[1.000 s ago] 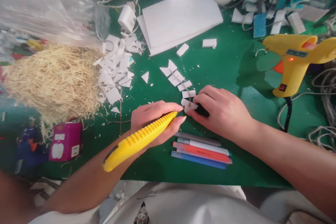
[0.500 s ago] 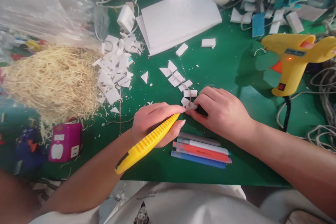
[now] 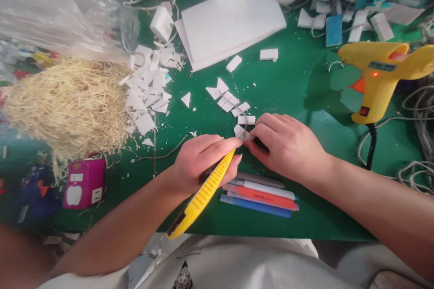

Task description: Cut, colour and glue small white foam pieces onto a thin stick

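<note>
A yellow utility knife is held in my left hand, its tip end pointing toward the small white pieces. My right hand pinches a small white foam-board piece at the lower end of a row of such pieces. A thin grey cord runs along that row. The tips of both hands nearly meet at the pinched piece, and the knife's blade is hidden there. Just below my hands lie several markers side by side.
A yellow glue gun with a lit red light stands at right. White boards lie at the back. White scraps and a heap of straw-like shreds are on the left, near a purple sharpener-like box.
My left hand has shifted slightly right, and the knife's rear end has swung down and right, so the knife is steeper. My right hand stays nearly in place on the piece.
</note>
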